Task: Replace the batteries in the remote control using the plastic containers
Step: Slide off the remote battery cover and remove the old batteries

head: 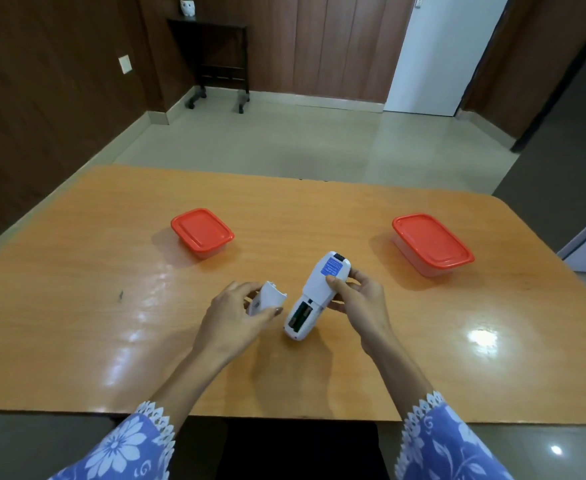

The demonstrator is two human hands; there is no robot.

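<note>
Your right hand (357,299) grips the remote (315,296) back-side up, its near end resting low over the bench (76,306), battery bay open with batteries (300,315) showing inside. Your left hand (236,317) is closed around the cover (267,299), just left of the remote. Two red-lidded containers sit farther back, both shut: the left container (202,232) and the right container (431,243), well apart, with the remote between and nearer to you.
</note>
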